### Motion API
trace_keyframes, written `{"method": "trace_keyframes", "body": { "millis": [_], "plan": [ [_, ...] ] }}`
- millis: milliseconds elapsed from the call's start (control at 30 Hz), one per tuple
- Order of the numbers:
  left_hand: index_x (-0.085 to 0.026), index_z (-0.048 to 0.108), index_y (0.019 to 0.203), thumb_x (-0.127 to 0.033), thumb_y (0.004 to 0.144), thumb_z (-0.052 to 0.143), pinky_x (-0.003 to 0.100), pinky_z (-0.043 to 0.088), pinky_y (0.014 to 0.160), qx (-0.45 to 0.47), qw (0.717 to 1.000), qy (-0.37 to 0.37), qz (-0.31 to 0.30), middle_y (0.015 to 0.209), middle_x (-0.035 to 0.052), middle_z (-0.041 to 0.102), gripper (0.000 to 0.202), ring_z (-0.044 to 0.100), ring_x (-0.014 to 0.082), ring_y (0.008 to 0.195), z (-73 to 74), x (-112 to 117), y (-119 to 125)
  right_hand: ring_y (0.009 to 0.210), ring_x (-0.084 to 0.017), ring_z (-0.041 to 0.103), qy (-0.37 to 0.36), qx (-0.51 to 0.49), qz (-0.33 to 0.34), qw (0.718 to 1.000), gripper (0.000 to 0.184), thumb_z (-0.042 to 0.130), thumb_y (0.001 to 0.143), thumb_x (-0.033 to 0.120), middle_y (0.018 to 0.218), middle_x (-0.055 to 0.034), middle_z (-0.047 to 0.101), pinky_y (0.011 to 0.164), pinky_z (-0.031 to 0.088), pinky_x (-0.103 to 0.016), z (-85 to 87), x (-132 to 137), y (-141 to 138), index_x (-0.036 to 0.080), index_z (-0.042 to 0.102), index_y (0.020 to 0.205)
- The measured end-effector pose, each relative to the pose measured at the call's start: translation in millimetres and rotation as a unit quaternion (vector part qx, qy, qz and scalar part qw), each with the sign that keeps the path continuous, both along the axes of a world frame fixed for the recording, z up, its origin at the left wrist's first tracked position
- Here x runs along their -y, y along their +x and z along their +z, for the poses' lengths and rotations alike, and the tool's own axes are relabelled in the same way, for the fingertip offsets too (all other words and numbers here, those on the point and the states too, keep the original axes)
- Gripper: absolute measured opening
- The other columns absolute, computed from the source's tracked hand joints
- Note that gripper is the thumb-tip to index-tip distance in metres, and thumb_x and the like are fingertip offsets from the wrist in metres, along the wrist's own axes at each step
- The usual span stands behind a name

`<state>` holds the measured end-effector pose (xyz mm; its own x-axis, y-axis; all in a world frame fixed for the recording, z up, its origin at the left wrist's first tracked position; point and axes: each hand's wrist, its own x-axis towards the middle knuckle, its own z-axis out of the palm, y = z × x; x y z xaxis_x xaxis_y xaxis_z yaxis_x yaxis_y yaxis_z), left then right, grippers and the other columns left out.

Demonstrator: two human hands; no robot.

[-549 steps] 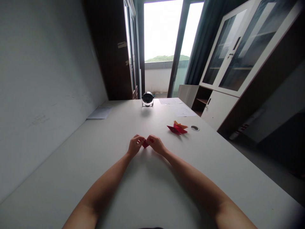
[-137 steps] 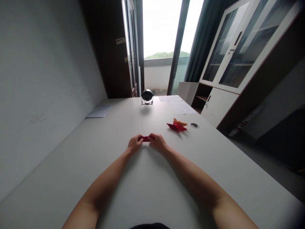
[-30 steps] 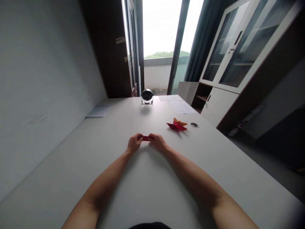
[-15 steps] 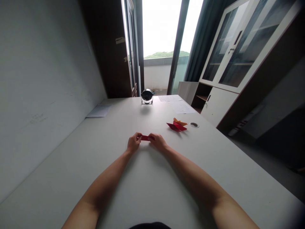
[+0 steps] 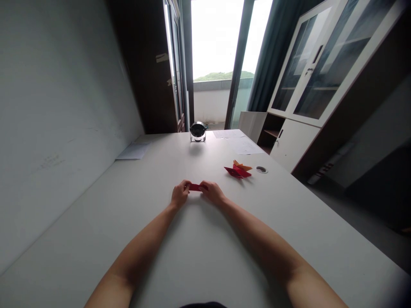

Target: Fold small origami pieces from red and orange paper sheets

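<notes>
A narrow strip of folded red paper (image 5: 194, 187) is held between my two hands, a little above or on the white table (image 5: 180, 248); which of the two I cannot tell. My left hand (image 5: 180, 193) pinches its left end between thumb and fingers. At the right end, my right hand (image 5: 212, 191) grips it the same way. The fingers cover both ends, so only the middle part shows. To the right of my right hand lie folded red paper pieces (image 5: 236, 172) with an orange folded paper piece (image 5: 243, 166) behind them.
A round black device on a stand (image 5: 198, 131) is at the table's far end. Paper sheets lie at the far right (image 5: 245, 145) and by the left wall (image 5: 132, 151). A round cable hole (image 5: 261, 170) is near the right edge. A white cabinet (image 5: 297, 141) stands beyond.
The view has tipped slightly, so everything sits a little lower. Both hands keep their hold on the red paper, with hardly any movement.
</notes>
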<state>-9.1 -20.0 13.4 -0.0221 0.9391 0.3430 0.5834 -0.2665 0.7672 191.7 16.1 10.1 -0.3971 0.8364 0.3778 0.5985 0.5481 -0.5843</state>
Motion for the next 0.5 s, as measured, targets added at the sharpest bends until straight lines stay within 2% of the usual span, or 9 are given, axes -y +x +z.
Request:
{"method": "trace_keyframes", "body": {
  "millis": [500],
  "plan": [
    [-0.024,0.064,0.103,-0.031,0.095,0.038,0.023,0.044,0.066,0.013,1.0,0.004,0.008,0.062,-0.0023,0.065,0.029,0.062,0.0148,0.062,6.9,4.4,2.6,0.065,-0.012,0.054,0.002,0.0,-0.004,1.0,0.01,0.06,0.087,0.024,0.078,0.0001,0.068,0.064,0.037,-0.023,-2.5,-1.8,1.5,0.022,0.07,0.088]
  ]
}}
